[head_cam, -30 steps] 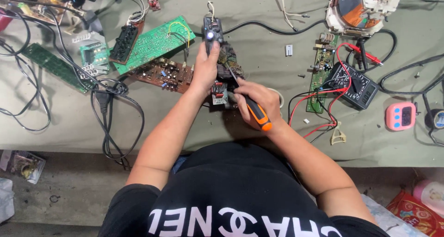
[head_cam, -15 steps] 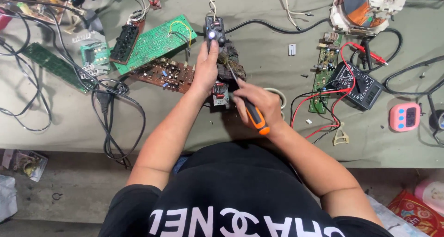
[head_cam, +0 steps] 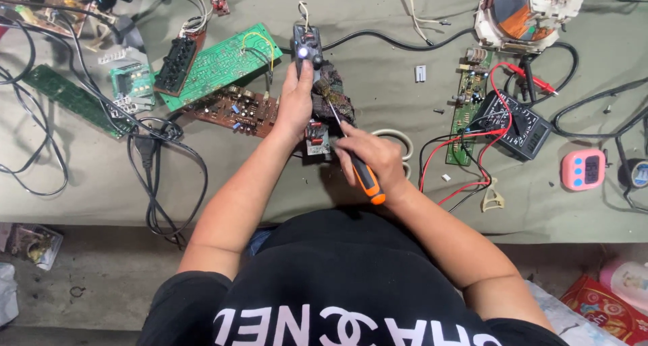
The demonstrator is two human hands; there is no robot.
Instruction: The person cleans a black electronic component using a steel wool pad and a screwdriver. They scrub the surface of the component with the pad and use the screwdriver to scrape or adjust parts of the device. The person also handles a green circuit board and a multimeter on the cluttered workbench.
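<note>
Two hands engaged: left hand (head_cam: 295,104) wrapped round small black device (head_cam: 307,47), right hand (head_cam: 370,153) grip closed on screwdriver (head_cam: 358,164), tip at small board (head_cam: 316,135). Screw-working step judged underway; steady tip seating called for next.

The person is wearing a black short-sleeved T-shirt (head_cam: 351,278) with large white printed lettering and an interlocking emblem running across the chest. The sleeves are ending above the elbows, leaving both forearms bare. The left hand (head_cam: 295,106) and right hand (head_cam: 371,155) are showing no gloves, rings or watch.
</note>
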